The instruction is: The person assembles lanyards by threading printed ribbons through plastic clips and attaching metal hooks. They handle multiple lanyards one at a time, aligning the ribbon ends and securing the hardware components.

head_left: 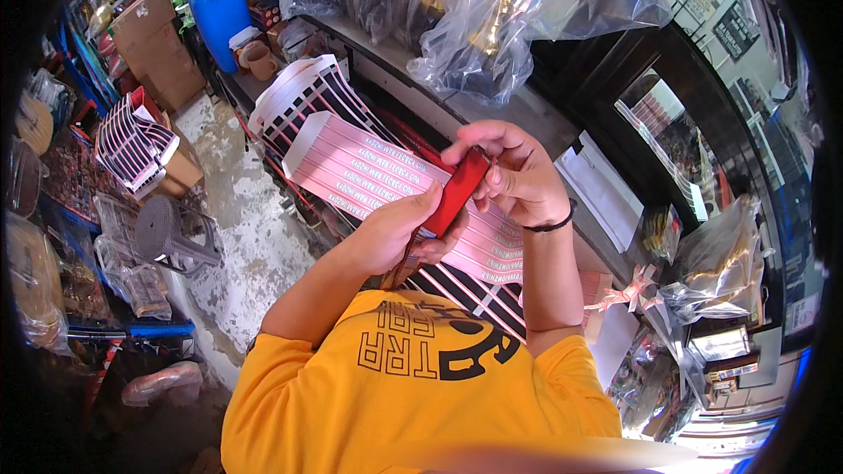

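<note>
Before my chest, both hands hold a glossy folded red strip (pixel 456 199), dark along one edge; its exact kind I cannot make out. My left hand (pixel 402 226) wraps round its lower end, thumb along the near face. At the upper end, the fingers of my right hand (pixel 520 174) pinch it, the index finger bent over the top. Under the hands runs a long pink sheet (pixel 336 164) of printed strips with pale lettering. A black-and-white striped sheet (pixel 309 95) lies behind and beneath it.
Clear plastic bags (pixel 492 26) with gold-coloured metal pieces stand on the grey counter (pixel 479 114) ahead. White papers (pixel 600 190) lie to the right. At left are a blue jerrycan (pixel 217 10), a grey stool (pixel 176 233), and a cardboard box (pixel 183 174) with more striped sheets.
</note>
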Demonstrator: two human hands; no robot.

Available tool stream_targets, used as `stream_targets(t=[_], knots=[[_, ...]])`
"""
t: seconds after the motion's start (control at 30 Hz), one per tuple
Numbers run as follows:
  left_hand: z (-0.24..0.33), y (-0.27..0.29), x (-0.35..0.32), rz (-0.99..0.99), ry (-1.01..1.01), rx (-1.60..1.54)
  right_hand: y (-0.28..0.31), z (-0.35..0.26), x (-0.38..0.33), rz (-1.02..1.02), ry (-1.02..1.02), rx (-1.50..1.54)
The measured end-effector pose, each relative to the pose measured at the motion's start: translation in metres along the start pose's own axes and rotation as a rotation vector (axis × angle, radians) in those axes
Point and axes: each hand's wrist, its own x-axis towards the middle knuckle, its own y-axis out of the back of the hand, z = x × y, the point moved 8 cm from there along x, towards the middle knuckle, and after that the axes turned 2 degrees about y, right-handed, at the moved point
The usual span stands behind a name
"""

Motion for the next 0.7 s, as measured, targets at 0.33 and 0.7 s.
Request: stream_targets(t=[0.33,0.7], knots=[[0.002,0.005,0.001,0.014,-0.07,0.334,0.0,0.007,-0.007,-0.045,0.036,-0.01],[0.004,0.01,-0.008,0.185,-0.115,0.384,-0.026,-0.02,-0.023,0.254,0.255,-0.697]])
